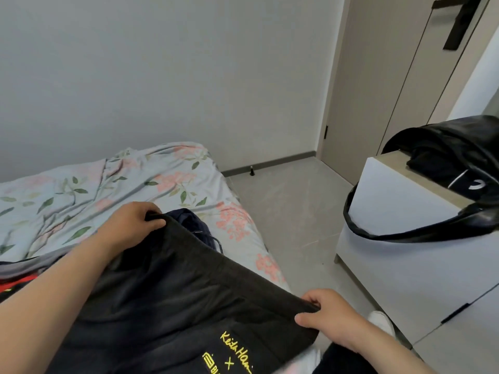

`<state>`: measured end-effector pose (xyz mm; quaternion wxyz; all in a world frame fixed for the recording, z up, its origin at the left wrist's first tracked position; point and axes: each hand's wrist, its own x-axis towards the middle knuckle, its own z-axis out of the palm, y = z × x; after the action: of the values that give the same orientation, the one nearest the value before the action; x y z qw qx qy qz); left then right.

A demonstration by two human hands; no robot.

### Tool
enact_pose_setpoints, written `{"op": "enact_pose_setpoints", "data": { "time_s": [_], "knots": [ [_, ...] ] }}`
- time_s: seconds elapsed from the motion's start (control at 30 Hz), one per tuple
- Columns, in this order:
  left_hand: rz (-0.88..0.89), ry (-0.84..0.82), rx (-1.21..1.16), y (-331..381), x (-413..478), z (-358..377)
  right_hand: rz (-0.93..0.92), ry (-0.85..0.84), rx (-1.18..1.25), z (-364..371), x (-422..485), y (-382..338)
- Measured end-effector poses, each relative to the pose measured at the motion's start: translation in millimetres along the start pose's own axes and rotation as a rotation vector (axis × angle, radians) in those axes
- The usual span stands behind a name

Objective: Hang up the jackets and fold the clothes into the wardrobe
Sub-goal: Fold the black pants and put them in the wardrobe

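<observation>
Bed: a rumpled pale blue floral sheet (81, 190) covered the mattress at left, with red and grey clothes (16, 282) at its near left edge.
Wall: a plain pale grey wall (162, 63) stood behind the bed.
Left hand: the left hand (129, 225) curled its fingers round the far corner of a black fabric garment with yellow lettering (175, 292).
Garment: it stretched between both hands above the bed; a navy garment (197, 222) lay under its far edge.
Right hand: the right hand (326, 317) pinched the near corner, past the bed's right edge.
Floor: grey tiled floor (291, 211) lay open between the bed and a white cabinet (399, 211).
Cabinet: a shiny black leather jacket (445, 157) draped over its left edge.
Doors: tall beige doors (378, 90) stood beyond.
</observation>
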<state>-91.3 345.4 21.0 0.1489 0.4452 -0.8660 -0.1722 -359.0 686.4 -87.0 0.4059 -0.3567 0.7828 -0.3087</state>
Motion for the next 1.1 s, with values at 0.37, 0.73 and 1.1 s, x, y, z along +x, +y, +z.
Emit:
{"op": "enact_pose_setpoints", "data": {
  "time_s": [0.37, 0.73, 1.1],
  "knots": [
    [0.147, 0.538, -0.387, 122.6, -44.2, -208.9, -0.347, 0.400, 0.800, -143.1, -78.4, -171.4],
    [0.089, 0.444, -1.184, 255.0, -85.8, -337.1, -0.585, 0.447, 0.939, -214.9, -223.3, -377.4],
    [0.335, 0.071, -1.411, 368.1, -149.7, -290.9, -0.844, 0.332, 0.662, -160.8, -253.0, -410.3]
  ]
}}
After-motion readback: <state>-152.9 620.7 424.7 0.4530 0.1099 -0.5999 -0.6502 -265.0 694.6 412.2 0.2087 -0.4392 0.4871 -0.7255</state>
